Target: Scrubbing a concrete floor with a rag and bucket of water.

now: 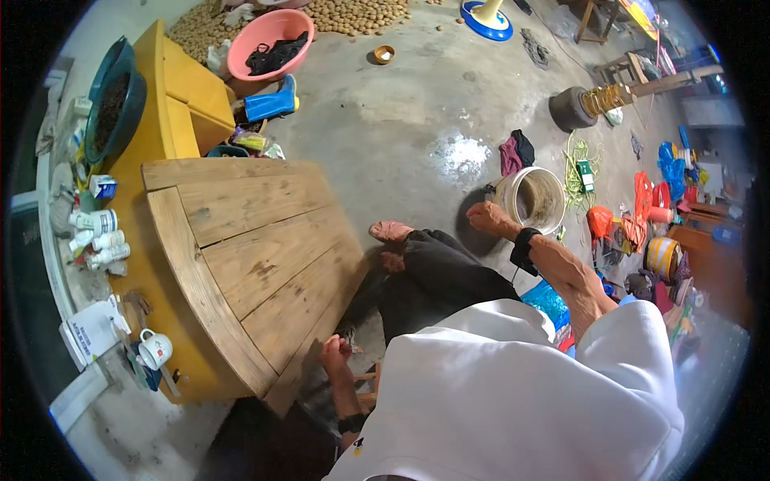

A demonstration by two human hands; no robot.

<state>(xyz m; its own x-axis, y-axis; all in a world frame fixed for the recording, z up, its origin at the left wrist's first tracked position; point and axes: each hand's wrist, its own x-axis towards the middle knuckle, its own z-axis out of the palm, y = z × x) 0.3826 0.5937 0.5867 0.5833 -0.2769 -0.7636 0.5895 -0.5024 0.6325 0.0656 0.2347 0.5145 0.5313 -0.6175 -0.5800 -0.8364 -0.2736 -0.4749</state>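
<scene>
My left hand [335,353], a dark band on its wrist, is loosely curled beside the near corner of a wooden plank table [264,258]; nothing shows in it. Beyond my knees, my right hand [494,220] has its fingers folded in, with a black band on the wrist and no held object visible. It is close to the rim of a dirty white plastic bucket [539,201], which lies with its opening facing me; whether they touch I cannot tell. A dark red and black cloth [516,151] lies on the floor behind the bucket.
At the left, a yellow cabinet [129,240] bears white bottles [108,240] and an enamel mug [155,350]. A pink basin [271,45], a blue rubber boot [271,106] and a heap of walnuts [361,15] are at the back. Green rope [579,165] and plastic bags [600,222] lie right.
</scene>
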